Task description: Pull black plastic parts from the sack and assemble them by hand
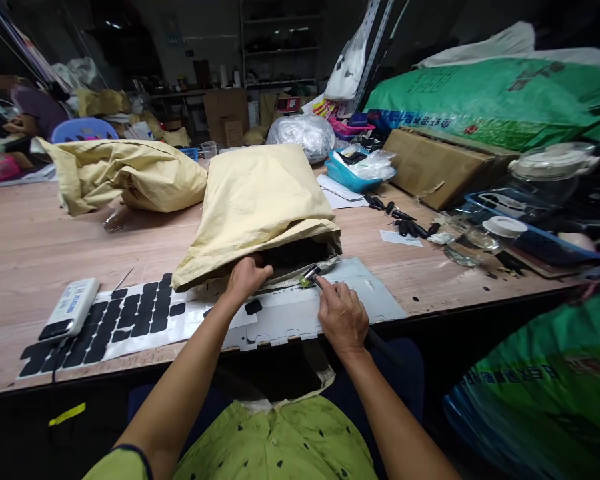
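A cream-coloured bag [265,190] lies on the table with its dark mouth facing me. My left hand [247,277] reaches into that mouth; its thumb shows, but the other fingers are hidden inside. My right hand [343,313] is closed around a small tool [310,275] with a shiny metal head and a yellow-green part, just in front of the bag's opening. Both hands are over a pale grey board [373,293] at the table's front edge. Left of the bag, a white sheet [153,335] carries rows of black rounded pads [145,308]; one loose black pad [253,307] lies near my left wrist.
A white device [73,307] with a cable stands at left. Behind it lies another cream bag [140,173]. Black-handled pieces [410,225], a blue basin [357,170], a cardboard box [440,163] and green sacks [480,93] crowd the right. A person [37,107] sits at far left.
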{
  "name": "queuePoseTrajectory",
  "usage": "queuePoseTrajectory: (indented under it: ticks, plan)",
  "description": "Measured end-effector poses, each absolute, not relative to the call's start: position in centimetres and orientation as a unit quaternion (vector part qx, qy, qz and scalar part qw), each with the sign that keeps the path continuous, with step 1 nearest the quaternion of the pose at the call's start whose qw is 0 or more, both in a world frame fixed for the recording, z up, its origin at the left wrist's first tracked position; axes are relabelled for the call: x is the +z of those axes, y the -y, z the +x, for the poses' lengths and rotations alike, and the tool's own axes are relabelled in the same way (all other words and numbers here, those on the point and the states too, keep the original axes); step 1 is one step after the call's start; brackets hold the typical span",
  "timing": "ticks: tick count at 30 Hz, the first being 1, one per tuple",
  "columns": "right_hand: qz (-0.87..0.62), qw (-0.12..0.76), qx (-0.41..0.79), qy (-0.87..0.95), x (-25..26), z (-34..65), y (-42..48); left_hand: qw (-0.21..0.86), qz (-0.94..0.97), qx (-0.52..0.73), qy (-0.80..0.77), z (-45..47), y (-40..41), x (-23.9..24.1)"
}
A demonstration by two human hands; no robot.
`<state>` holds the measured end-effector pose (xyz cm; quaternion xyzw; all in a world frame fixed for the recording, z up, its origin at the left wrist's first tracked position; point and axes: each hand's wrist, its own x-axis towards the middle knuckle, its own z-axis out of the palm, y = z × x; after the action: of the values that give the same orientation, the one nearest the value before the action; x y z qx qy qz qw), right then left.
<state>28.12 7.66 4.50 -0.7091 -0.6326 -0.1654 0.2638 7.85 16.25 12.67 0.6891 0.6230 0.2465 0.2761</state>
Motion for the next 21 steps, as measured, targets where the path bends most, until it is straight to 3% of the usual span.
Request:
queuePoseTrajectory:
  ticks: [5,9,17,21]
  plan:
    - [-0.714,0.272,-0.154,0.627,4.6,28.0,-7.7,0.269,0.79,0.222,-0.504,4.6,-10.5,10.9]
    - [-0.714,0.279,-0.133,0.628,4.8,28.3,-7.7,0.239,0.801,0.239,-0.494,3.1,-8.8,8.2]
    - [-0.63,0.468,0.084,0.614,6.7,26.3,-4.8,0.255,0.791,0.276,-0.483,2.8,-9.2,7.1]
    - [-0.596,0.483,0.172,0.618,6.8,24.0,-2.7,0.253,0.789,0.283,-0.483,2.9,-9.1,7.2]
